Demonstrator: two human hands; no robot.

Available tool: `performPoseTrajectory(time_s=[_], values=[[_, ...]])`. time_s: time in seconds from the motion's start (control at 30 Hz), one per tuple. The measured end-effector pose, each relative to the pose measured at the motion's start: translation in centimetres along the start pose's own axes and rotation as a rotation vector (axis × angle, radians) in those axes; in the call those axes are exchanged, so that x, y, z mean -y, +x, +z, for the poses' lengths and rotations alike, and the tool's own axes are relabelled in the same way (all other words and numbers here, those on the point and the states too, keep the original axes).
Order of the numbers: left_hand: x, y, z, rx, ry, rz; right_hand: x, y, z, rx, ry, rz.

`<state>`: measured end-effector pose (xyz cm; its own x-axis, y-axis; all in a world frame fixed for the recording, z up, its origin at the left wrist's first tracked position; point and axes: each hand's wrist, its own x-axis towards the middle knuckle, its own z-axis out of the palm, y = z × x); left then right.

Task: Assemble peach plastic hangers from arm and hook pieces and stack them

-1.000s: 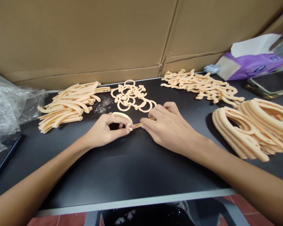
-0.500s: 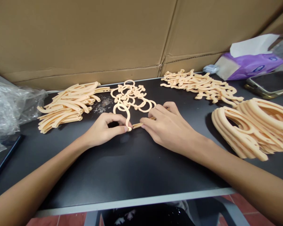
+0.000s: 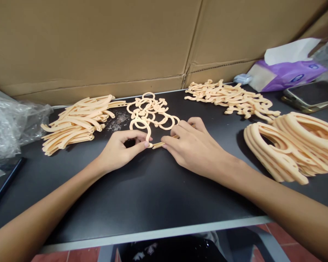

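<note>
My left hand [image 3: 127, 147] pinches a curved cream plastic piece [image 3: 148, 135] by its near end. My right hand [image 3: 191, 142] is closed round a slim cream plastic strip [image 3: 159, 145], whose tip points left at the curved piece; the two ends are close together, and I cannot tell whether they touch. Much of the strip is hidden under my right fingers. Just behind both hands is a loose heap of cream ring-like pieces [image 3: 153, 109].
Long curved strips [image 3: 76, 120] are piled at left, beside clear plastic wrap [image 3: 11, 123]. Small wavy pieces [image 3: 229, 96] lie at back right. Oval frames [image 3: 273, 153] are stacked at right, near a phone [image 3: 314, 94] and a purple tissue pack [image 3: 289, 74]. Cardboard [image 3: 98, 43] walls the back.
The curved piece's near end and the strip's tip have come slightly closer together. Both hands keep their grip. The whole view has shifted a little.
</note>
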<state>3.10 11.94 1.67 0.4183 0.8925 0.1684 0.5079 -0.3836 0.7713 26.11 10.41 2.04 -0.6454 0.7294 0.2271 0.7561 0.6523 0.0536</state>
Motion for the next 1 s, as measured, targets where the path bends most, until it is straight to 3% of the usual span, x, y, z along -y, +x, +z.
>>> performPoseTrajectory(time_s=[0.17, 0.7, 1.0], values=[[0.4, 0.0, 0.2, -0.013, 0.014, 0.063, 0.0, 0.0, -0.1, -0.014, -0.002, 0.002], [0.8, -0.3, 0.6, -0.118, 0.102, 0.023, 0.0, 0.0, 0.0, -0.004, -0.006, 0.013], [0.7, -0.2, 0.5, -0.148, 0.095, 0.144, 0.0, -0.1, 0.0, -0.030, -0.005, 0.003]])
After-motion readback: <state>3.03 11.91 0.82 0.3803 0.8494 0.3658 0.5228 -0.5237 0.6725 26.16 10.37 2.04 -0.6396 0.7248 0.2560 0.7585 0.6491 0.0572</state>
